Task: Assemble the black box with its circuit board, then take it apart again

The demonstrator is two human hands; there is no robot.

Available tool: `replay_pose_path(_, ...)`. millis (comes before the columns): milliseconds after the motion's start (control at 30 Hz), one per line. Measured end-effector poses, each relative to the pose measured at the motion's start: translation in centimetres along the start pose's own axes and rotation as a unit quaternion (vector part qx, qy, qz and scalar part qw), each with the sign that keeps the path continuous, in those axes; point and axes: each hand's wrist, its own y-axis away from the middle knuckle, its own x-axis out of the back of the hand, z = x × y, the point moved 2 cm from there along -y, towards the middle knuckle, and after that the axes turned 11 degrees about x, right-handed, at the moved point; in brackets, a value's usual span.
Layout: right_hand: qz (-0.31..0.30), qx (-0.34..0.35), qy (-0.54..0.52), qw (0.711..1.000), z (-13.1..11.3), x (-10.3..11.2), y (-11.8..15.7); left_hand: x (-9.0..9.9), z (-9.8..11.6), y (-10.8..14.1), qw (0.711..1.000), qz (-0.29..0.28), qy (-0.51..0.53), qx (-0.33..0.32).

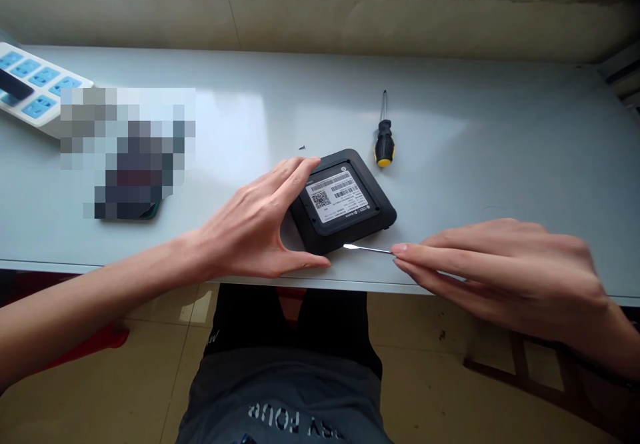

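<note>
A black square device with a white printed label lies on the pale tabletop, its front edge seemingly tilted toward me. My left hand grips it from the left, fingers at the far edge and thumb by the near edge. Between the thumb and fingers of my right hand is a thin metal tool with a flat, bright tip. That tip points left, close to the device's near edge; whether it touches is hard to tell. Behind the device lies a small dark screw.
A screwdriver with a black and yellow handle lies behind the device. At the left are a pixelated dark object and a white power strip with blue sockets. The table's front edge runs beneath both hands.
</note>
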Motion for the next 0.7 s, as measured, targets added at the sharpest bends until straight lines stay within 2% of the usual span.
replay_pose_path(200, 0.005, -0.002, -0.006, 1.000, -0.3, -0.1, 0.2, -0.1, 0.0, -0.1, 1.000, 0.000, 0.005, -0.001)
replay_pose_path(433, -0.034, -0.014, 0.021, 0.999, -1.2, 0.2, -0.7, 0.0, 0.1, -0.1, 1.000, 0.004, 0.006, 0.006)
replay_pose_path(700, -0.083, -0.072, 0.038, 0.993, -4.4, 1.3, -2.3, 0.0, 0.1, 0.0, 1.000, 0.010, -0.001, 0.001)
